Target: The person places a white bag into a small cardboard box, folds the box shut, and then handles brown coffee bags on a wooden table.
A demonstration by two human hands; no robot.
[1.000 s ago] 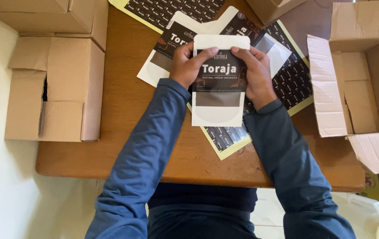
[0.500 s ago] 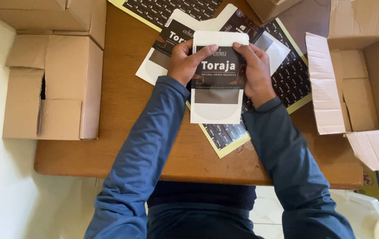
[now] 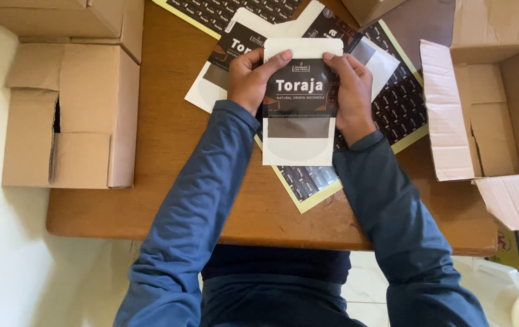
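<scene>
We are holding a flat white paper pouch with a dark brown label (image 3: 300, 103) up over the table, with our left hand (image 3: 252, 79) curled around its left edge and our right hand (image 3: 349, 91) curled around its right edge, both thumbs pressing on the front near the top. We think the label could be ending up crooked or wrinkled if our thumbs are pushing unevenly, and the pouch could be bending if we are squeezing too hard. Under it, a sheet of dark stickers with a yellow border (image 3: 393, 115) and more white pouches (image 3: 223, 66) are lying on the round-cornered brown wooden table (image 3: 168, 200). Open brown cardboard boxes are sitting at the left (image 3: 72, 121) and at the right (image 3: 489, 115), and a pale floor (image 3: 5, 260) is showing below.
</scene>
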